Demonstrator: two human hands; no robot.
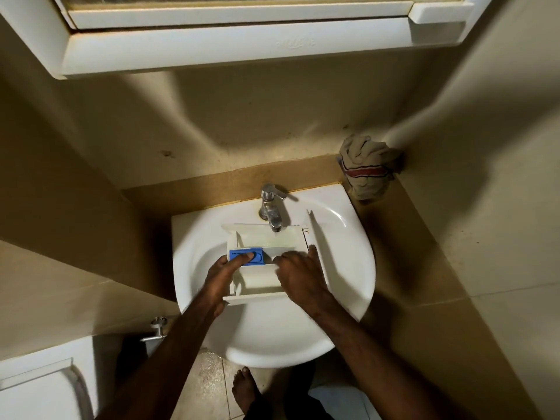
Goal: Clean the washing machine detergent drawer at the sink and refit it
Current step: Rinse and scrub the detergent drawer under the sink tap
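The white detergent drawer [281,237] lies across the basin of the white sink [348,268], under the chrome tap [271,207]. A blue insert [257,257] sits in the drawer's left compartment. My left hand [222,275] grips the drawer's left side, one finger pressing on the blue insert. My right hand [298,275] holds the drawer's right side, fingers curled into the middle compartment and thumb against the right wall. No water is seen running from the tap.
A bundled cloth [366,166] with a red stripe sits on the ledge in the back right corner. A white mirror cabinet [230,47] hangs above. A toilet cistern [39,389] stands at lower left, with a metal valve [157,327] beside it. A bare foot [245,389] is on the tiled floor.
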